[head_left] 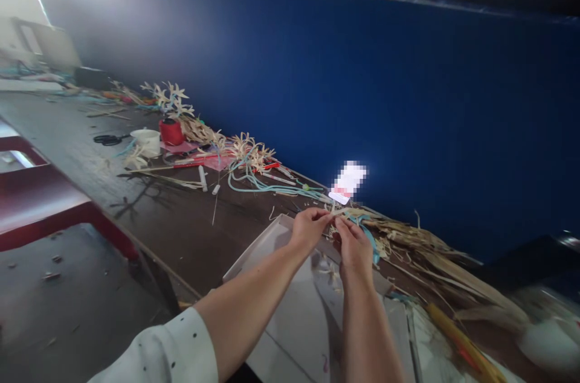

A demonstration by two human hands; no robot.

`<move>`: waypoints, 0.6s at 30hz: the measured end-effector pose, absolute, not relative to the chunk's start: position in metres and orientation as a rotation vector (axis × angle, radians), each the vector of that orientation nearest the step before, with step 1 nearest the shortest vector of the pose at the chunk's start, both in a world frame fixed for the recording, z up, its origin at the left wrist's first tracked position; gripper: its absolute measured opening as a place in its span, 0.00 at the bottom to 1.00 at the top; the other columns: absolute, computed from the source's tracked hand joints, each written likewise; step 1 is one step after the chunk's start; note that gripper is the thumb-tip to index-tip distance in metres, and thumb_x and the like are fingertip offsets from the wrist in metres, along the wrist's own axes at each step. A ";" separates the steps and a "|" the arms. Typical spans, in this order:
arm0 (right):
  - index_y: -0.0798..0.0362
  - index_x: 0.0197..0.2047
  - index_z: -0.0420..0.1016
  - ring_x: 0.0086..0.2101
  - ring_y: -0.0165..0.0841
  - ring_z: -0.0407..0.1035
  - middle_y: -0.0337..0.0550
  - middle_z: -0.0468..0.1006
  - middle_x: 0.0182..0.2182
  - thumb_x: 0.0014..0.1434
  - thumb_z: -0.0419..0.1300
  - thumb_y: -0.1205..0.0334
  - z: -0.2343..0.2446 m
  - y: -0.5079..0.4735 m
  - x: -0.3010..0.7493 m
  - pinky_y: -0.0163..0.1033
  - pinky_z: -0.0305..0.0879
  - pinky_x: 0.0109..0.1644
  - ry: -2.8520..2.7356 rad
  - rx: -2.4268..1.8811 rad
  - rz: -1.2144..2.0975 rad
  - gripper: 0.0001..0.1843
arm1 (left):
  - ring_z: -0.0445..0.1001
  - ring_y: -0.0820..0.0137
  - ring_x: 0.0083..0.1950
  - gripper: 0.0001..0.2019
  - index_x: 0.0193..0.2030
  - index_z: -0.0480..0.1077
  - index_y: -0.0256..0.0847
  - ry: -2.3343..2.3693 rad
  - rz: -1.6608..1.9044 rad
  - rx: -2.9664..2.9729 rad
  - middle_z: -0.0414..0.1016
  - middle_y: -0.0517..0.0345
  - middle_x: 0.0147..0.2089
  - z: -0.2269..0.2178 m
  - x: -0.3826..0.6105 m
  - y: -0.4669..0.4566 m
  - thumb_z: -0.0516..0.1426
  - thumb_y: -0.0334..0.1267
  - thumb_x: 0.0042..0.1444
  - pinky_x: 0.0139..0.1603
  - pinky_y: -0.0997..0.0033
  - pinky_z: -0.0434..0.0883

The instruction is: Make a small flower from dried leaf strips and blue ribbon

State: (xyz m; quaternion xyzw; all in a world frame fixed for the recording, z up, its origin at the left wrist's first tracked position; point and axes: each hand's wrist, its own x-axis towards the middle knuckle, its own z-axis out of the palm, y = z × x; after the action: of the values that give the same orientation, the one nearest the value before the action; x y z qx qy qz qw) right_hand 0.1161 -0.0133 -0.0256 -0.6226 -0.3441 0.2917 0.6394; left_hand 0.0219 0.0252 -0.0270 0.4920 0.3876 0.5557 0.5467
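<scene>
My left hand (pixel 310 229) and my right hand (pixel 355 245) meet above the far end of a shallow white tray (pixel 258 244). Fingertips of both are pinched close together on a pale strip of dried plant fibre (pixel 341 211), partly hidden by the fingers. Small pale scraps (pixel 330 268) lie in the tray beneath. Just beyond my fingers is a lit phone (pixel 348 182), its screen blurred out. Light-blue cord (pixel 272 188) runs along the table to the left of the phone.
Long dried husks (pixel 435 244) lie to the right along the blue partition (pixel 362 81). Leftward on the dark table (pixel 194 244) are pale fibre flowers (pixel 249 152), a red thread spool (pixel 171 131), a white cup (pixel 147 142) and black scissors (pixel 109 139). A red-framed stool (pixel 45 208) stands at left.
</scene>
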 end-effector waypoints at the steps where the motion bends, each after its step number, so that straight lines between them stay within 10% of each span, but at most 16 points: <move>1: 0.53 0.40 0.78 0.23 0.29 0.65 0.40 0.76 0.26 0.41 0.66 0.45 -0.026 -0.013 0.117 0.33 0.60 0.24 -0.790 -1.415 0.665 0.26 | 0.69 0.75 0.28 0.10 0.32 0.75 0.35 0.920 1.316 1.173 0.75 0.56 0.28 -0.027 0.022 0.025 0.60 0.39 0.47 0.32 0.75 0.66; 18: 0.55 0.36 0.79 0.21 0.29 0.63 0.38 0.71 0.19 0.40 0.66 0.47 -0.020 -0.018 0.113 0.32 0.58 0.22 -0.796 -1.452 0.646 0.23 | 0.72 0.73 0.31 0.07 0.30 0.76 0.36 0.937 1.362 1.270 0.77 0.57 0.29 -0.027 0.021 0.022 0.59 0.36 0.47 0.36 0.74 0.68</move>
State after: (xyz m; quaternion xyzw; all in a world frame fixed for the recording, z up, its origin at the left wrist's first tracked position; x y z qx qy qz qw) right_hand 0.1127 -0.0175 -0.0196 -0.6341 -0.3477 0.2822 0.6304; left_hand 0.0214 0.0224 -0.0274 0.5260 0.3881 0.5642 0.5043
